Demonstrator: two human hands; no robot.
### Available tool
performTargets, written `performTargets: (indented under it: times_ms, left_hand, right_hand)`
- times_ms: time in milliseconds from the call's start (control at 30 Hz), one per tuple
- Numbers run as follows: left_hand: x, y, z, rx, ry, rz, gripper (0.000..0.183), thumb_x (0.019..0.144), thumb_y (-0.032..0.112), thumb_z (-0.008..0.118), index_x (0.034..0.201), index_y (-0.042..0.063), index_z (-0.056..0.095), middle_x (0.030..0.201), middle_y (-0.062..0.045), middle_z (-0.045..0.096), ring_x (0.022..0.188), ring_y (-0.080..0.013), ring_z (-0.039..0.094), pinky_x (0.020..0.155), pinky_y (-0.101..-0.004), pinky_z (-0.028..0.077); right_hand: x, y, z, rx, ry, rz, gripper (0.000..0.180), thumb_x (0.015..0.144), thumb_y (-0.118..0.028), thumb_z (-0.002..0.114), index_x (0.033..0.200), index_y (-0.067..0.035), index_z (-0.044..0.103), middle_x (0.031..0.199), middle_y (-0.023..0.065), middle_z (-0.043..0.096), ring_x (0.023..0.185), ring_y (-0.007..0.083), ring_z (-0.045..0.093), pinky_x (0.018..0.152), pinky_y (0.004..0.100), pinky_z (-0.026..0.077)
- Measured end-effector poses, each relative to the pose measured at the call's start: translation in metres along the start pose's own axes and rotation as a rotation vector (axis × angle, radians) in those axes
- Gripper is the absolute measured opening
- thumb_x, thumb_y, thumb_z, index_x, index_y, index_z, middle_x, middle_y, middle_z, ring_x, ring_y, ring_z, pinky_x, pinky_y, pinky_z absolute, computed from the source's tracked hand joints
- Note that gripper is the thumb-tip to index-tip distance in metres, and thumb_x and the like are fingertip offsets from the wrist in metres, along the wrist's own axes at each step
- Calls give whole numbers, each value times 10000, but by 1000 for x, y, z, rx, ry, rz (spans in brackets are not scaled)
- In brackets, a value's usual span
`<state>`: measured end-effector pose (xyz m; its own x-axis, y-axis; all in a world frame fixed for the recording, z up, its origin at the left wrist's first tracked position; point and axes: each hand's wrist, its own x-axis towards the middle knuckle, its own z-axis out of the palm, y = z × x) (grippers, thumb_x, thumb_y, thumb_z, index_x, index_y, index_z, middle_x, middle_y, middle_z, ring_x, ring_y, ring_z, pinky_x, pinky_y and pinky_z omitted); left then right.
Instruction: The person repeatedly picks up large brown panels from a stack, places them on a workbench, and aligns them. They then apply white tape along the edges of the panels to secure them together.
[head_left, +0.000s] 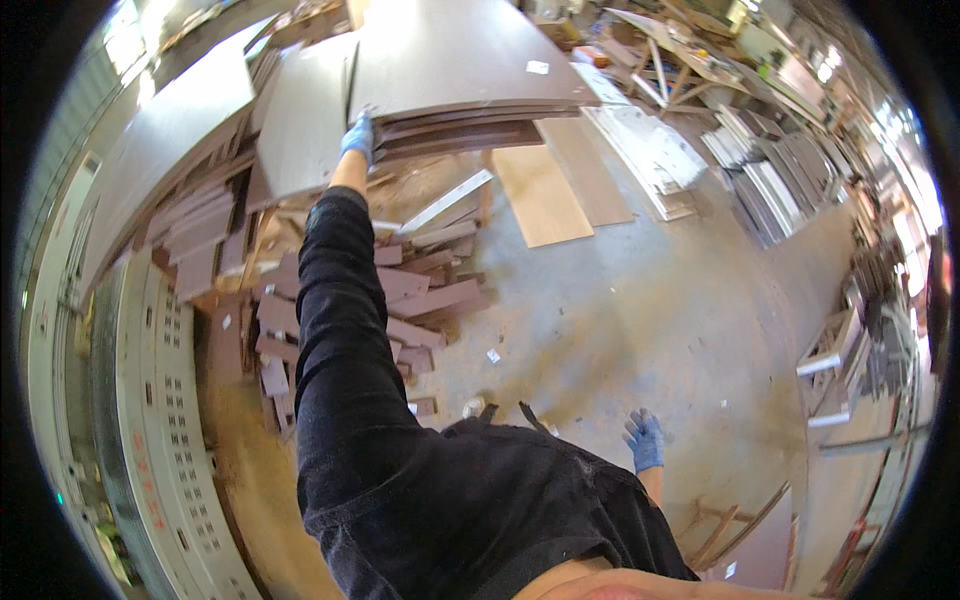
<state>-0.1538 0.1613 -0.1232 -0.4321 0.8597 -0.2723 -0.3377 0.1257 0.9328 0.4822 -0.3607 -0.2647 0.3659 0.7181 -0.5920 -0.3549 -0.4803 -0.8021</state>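
My left hand (358, 139), in a blue glove, reaches far forward on an outstretched arm. It grips the near left corner of a large grey-brown panel (465, 64), the top one of a stack. The exact place of the fingertips is hard to make out. Below that panel, the edges of several more panels (457, 135) show. Another wide panel (304, 124) lies directly left of the hand. My right hand (643, 441), also gloved in blue, hangs low at my side above the floor, fingers apart, holding nothing.
Brown board offcuts (427, 292) are heaped on the floor beneath my left arm. A long pale machine (161, 405) runs along the left. Ahead lie a tan board (540, 195) and white boards (645, 150). More stacked panels (780, 180) stand at the right.
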Motion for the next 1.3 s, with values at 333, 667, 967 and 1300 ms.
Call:
performTargets:
  times_ms: [333,667,967,1300]
  left_hand:
    - [3,-3,29,-210,250,85,358,858,464,511,897,113,566,757,-37,571,608,-167,535,449,-287,446]
    - [-84,-44,83,-120,-10,102,396,835,463,528,737,84,585,672,-59,509,572,-159,454,517,-348,408]
    - [-129,-24,144,-259,-409,-250,248,781,402,663,774,165,587,714,-1,542,647,-156,533,568,-318,489]
    - [-123,-46,159,-345,-218,-183,220,778,313,647,685,130,569,618,-9,494,512,-154,462,480,-305,391]
  right_hand:
    - [-38,80,-70,154,234,98,487,800,-372,656,1200,-139,507,1116,77,599,910,246,587,717,399,446]
    - [45,18,22,42,-29,68,431,807,-389,626,1148,-141,537,1083,62,611,856,213,601,664,359,476]
    - [107,-105,265,-137,-550,-195,405,851,-298,620,1165,-58,531,1034,66,616,834,140,605,696,259,474]
    - [75,-99,286,-234,-659,-191,413,874,-328,584,1187,-63,530,1122,81,597,920,213,617,795,316,490]
